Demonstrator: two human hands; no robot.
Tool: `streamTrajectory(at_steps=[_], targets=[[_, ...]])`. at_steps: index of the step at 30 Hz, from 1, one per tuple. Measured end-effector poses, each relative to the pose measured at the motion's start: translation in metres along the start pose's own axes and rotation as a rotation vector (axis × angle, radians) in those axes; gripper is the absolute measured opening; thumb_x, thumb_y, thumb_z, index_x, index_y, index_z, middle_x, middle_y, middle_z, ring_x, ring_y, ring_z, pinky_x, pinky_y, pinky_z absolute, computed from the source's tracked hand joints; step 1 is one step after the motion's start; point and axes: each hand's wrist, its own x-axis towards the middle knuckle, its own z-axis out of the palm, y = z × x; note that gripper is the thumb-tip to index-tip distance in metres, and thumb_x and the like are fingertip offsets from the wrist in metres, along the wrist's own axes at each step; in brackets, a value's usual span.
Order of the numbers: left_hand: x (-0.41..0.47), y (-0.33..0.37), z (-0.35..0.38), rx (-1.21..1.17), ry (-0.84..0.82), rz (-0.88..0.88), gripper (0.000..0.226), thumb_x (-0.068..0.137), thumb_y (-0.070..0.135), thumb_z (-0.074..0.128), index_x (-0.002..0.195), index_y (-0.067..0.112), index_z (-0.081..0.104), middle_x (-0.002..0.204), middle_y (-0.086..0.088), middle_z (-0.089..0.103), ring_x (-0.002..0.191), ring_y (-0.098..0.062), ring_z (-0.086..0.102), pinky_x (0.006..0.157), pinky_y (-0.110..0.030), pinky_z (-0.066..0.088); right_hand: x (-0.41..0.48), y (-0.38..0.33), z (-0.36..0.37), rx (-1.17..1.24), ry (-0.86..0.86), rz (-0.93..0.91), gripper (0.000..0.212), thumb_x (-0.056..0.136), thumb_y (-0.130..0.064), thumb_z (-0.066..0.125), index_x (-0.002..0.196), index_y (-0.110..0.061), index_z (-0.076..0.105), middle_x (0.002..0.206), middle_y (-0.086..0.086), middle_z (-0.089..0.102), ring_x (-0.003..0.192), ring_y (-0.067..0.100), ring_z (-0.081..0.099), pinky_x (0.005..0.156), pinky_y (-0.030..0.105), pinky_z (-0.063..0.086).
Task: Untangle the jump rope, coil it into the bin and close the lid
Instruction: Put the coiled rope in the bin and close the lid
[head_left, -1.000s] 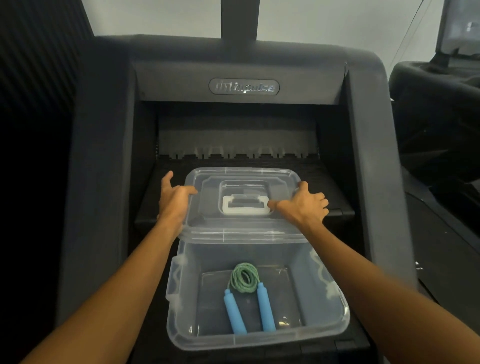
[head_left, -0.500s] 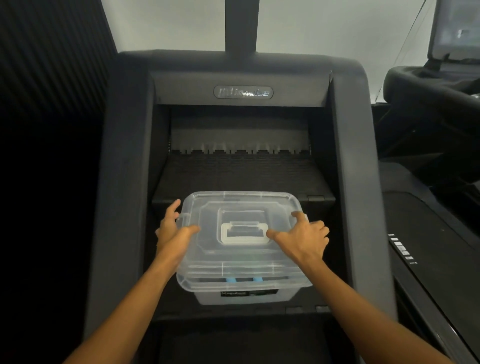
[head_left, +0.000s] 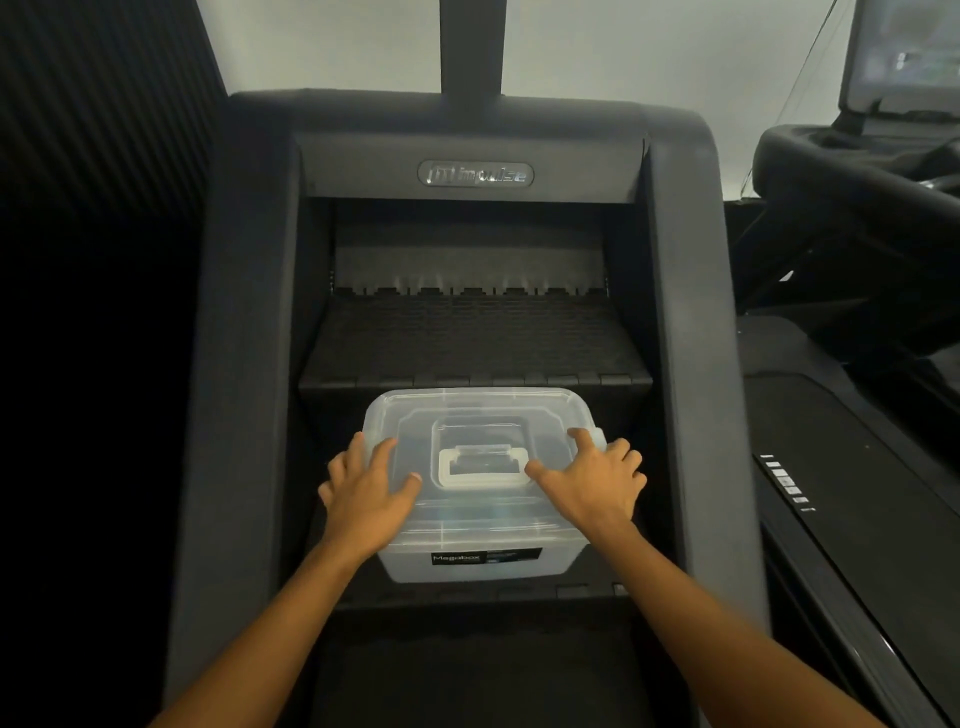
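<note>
Your left hand (head_left: 363, 499) | fingers spread flat on clear lid (head_left: 483, 415) | your right hand (head_left: 597, 483) likewise, fingers splayed | lid sits on Megabox bin (head_left: 483, 569) | bin on stair-machine step (head_left: 467, 595)

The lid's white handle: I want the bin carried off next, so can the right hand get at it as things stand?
Probably yes. The right hand lies flat on the lid, its thumb tip beside the white handle, with nothing between them.
</note>
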Motion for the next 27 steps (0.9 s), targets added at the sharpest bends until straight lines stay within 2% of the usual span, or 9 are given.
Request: streamTrajectory(at_steps=[5,7,10,12,15,19,21,23,27], targets=[[0.001,0.001,0.006,0.196,0.028,0.051,0.061,0.102,0.053,0.033,0.155,0.027,0.020,0.168,-0.013,0.007,0.149,-0.034,0.015,0.121,-0.053,0.023,0.002,0.003,0.010,-0.060,0.044,-0.066,0.065,0.085,-0.073,0.043,0.132,-0.028,0.046,0.132,0.016,0.043,0.123,0.035,0.042,0.106,0.053,0.040],[0.002,0.002,0.007,0.265,0.001,0.069,0.063,0.103,0.052,0.028,0.158,0.026,0.013,0.169,-0.016,0.000,0.154,-0.037,0.007,0.125,-0.056,0.012,0.006,0.005,0.011,-0.015,0.023,-0.063,0.049,0.095,-0.062,0.037,0.127,-0.026,0.045,0.132,0.018,0.040,0.121,0.038,0.044,0.107,0.056,0.037],[0.006,0.002,0.001,0.331,-0.054,0.162,0.063,0.105,0.050,0.022,0.160,0.036,-0.005,0.168,-0.007,-0.024,0.154,-0.029,-0.025,0.123,-0.056,-0.012,0.016,0.008,0.008,0.075,-0.014,-0.082,0.028,0.104,-0.041,0.033,0.126,-0.024,0.041,0.131,0.020,0.034,0.110,0.041,0.049,0.102,0.057,0.042],[0.011,0.002,-0.002,0.349,-0.085,0.233,0.061,0.106,0.047,0.023,0.160,0.039,-0.003,0.169,-0.002,-0.019,0.153,-0.025,-0.026,0.123,-0.057,-0.014,0.020,0.011,0.007,0.152,-0.024,-0.093,0.023,0.105,-0.035,0.035,0.126,-0.027,0.039,0.132,0.019,0.031,0.102,0.039,0.053,0.094,0.056,0.050],[0.016,0.002,-0.003,0.308,-0.100,0.248,0.060,0.105,0.044,0.029,0.161,0.035,0.009,0.172,-0.005,-0.003,0.157,-0.024,-0.016,0.124,-0.056,-0.011,0.024,0.014,0.004,0.336,-0.039,-0.025,0.037,0.103,-0.034,0.044,0.137,-0.031,0.032,0.134,0.017,0.033,0.094,0.036,0.060,0.077,0.043,0.055],[0.017,0.002,0.002,0.333,-0.079,0.303,0.071,0.102,0.060,0.032,0.161,0.027,0.012,0.172,-0.001,-0.005,0.157,-0.023,-0.014,0.125,-0.054,-0.010,0.030,0.021,-0.003,0.689,-0.152,0.249,0.077,0.094,-0.040,0.062,0.154,-0.026,0.016,0.132,0.013,0.048,0.106,0.035,0.059,0.081,0.046,0.053],[0.017,0.003,0.003,0.327,-0.092,0.314,0.076,0.100,0.066,0.030,0.162,0.025,0.012,0.172,0.003,-0.006,0.157,-0.021,-0.012,0.125,-0.054,-0.009,0.031,0.028,-0.003,0.832,-0.243,0.362,0.075,0.092,-0.041,0.066,0.151,-0.014,0.027,0.124,0.009,0.055,0.101,0.031,0.062,0.079,0.047,0.056],[0.017,0.003,0.003,0.314,-0.104,0.307,0.078,0.100,0.066,0.030,0.162,0.025,0.010,0.171,0.004,-0.006,0.158,-0.020,-0.009,0.126,-0.053,-0.008,0.032,0.036,0.001,0.899,-0.284,0.396,0.061,0.092,-0.041,0.067,0.138,-0.008,0.046,0.118,0.011,0.063,0.096,0.030,0.066,0.077,0.045,0.059],[0.017,0.003,0.004,0.309,-0.113,0.297,0.078,0.100,0.065,0.029,0.163,0.025,0.007,0.171,0.005,-0.009,0.157,-0.018,-0.011,0.126,-0.051,-0.008,0.033,0.035,0.006,0.771,-0.160,0.385,0.058,0.089,-0.047,0.068,0.128,-0.007,0.053,0.124,0.012,0.057,0.097,0.029,0.064,0.076,0.042,0.055]])
